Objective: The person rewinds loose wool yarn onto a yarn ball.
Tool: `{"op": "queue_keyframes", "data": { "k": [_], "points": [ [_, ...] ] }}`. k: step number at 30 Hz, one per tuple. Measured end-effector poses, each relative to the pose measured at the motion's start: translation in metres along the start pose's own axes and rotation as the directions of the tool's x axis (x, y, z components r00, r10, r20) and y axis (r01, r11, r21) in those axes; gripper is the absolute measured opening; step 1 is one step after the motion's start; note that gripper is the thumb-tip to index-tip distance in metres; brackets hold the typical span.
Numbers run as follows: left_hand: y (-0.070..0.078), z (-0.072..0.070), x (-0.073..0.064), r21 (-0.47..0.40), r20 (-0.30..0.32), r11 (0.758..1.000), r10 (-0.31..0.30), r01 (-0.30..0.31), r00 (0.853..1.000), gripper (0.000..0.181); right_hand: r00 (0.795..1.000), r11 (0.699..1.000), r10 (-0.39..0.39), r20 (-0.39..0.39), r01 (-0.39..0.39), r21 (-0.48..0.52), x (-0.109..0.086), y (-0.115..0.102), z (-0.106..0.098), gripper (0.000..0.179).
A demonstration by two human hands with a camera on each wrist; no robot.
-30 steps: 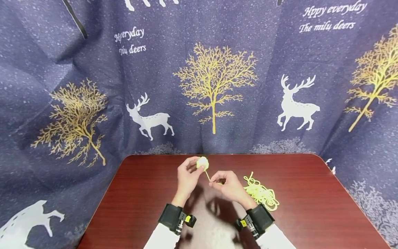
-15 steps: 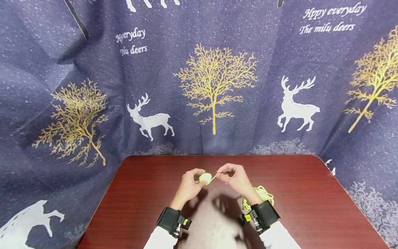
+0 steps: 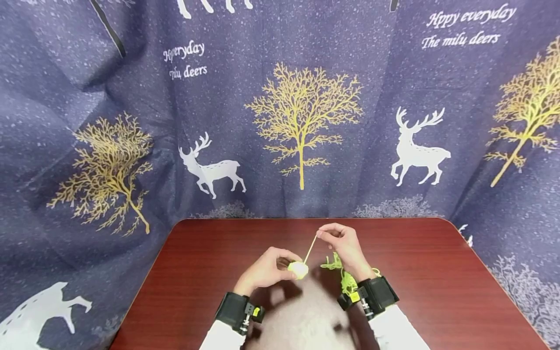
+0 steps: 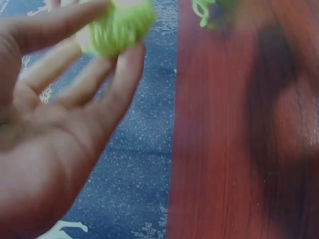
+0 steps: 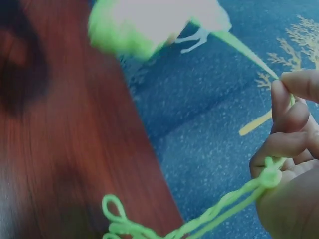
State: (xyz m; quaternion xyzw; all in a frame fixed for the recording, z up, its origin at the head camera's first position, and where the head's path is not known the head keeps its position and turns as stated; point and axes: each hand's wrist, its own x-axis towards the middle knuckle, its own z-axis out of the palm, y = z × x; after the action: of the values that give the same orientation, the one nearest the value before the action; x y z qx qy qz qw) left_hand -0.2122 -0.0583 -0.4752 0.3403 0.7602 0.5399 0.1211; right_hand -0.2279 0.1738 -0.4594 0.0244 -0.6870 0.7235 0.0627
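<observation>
Between thumb and fingers, my left hand (image 3: 264, 267) holds a small ball of yellow-green yarn (image 3: 298, 270) above the table. In the left wrist view the wound strands of the yarn ball (image 4: 122, 29) show at the fingertips. My right hand (image 3: 345, 245) is higher and to the right, pinching the yarn strand (image 3: 310, 250) that runs taut from the ball. The right wrist view shows this strand (image 5: 249, 55) reaching the thumb and forefinger, while more yarn (image 5: 224, 204) trails out below the curled fingers.
A loose heap of the same yarn (image 3: 348, 282) is partly hidden behind the right forearm. The reddish-brown wooden table (image 3: 197, 282) ends at a dark blue curtain (image 3: 280, 146) printed with deer and trees. Black camera straps (image 3: 232, 311) sit on both wrists.
The left hand has come down and nearer with the ball. The right hand has moved up and right, drawing the strand longer between them. Some heap yarn has shifted left.
</observation>
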Motion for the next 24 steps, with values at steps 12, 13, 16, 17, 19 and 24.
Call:
{"op": "queue_keyframes", "data": {
  "k": [12,13,16,17,19,24],
  "points": [
    [0.011,0.000,0.007,-0.365,-0.128,0.906,0.180,-0.215,0.975,0.037,0.994,0.977,-0.093,0.050,0.101,-0.187,-0.002,0.027,0.005,0.020],
    [0.011,0.000,0.008,-0.382,-0.165,0.894,0.183,-0.234,0.969,0.037,0.993,0.974,-0.094,0.071,0.107,-0.198,-0.003,0.028,0.007,0.019],
    [0.012,0.001,0.011,-0.419,-0.272,0.867,0.164,-0.270,0.948,0.039,0.984,0.968,-0.101,0.145,0.131,-0.212,-0.008,0.026,0.012,0.015],
    [0.012,0.001,0.011,-0.433,-0.306,0.859,0.146,-0.274,0.941,0.040,0.980,0.967,-0.107,0.169,0.142,-0.213,-0.011,0.023,0.014,0.015],
    [0.014,0.001,0.014,-0.441,-0.377,0.856,0.098,-0.271,0.921,0.041,0.972,0.961,-0.116,0.203,0.162,-0.223,-0.017,0.015,0.018,0.014],
    [0.015,0.003,0.022,-0.401,-0.546,0.888,-0.033,-0.226,0.837,0.042,0.957,0.938,-0.170,0.236,0.230,-0.258,-0.030,-0.002,0.028,0.011]
  ]
}}
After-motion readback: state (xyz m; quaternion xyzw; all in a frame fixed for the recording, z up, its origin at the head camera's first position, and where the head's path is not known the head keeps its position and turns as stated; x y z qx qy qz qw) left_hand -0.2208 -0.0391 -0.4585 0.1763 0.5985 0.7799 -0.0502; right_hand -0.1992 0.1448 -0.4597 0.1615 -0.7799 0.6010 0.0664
